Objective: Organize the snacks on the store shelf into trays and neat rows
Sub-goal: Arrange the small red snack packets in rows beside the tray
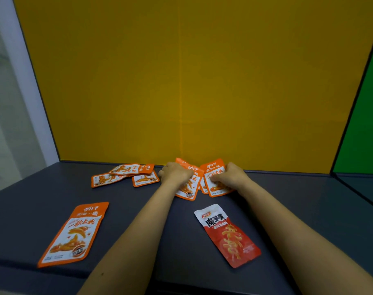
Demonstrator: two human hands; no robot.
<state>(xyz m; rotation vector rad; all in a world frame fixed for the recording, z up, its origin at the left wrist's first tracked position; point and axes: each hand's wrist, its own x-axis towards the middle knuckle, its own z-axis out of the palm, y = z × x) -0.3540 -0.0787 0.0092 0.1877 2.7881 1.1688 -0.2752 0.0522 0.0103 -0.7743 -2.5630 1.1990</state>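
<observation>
— Three orange packets (126,174) lie overlapped at the back left of the dark shelf (21,220), close to the yellow back panel (181,81). Nearer the front edge on that side, a single orange packet (73,235) lies flat and a bit tilted, apart from the rest.

— And the hands?

— Both reach to the back, at the middle. The left hand (175,173) is curled, palm down, on an orange packet (188,186) that points toward the front. Whether the fingers pinch it or only press on it, I cannot tell.

— The right one?

— The right hand (230,175) is also curled, with its fingers on another orange packet (216,179) just beside the first; one more pokes out underneath. Again the grip itself is hidden.

— Anything further right?

— A red packet (227,235) lies between the two forearms, touching neither. A green panel (364,124) closes the right side.
</observation>
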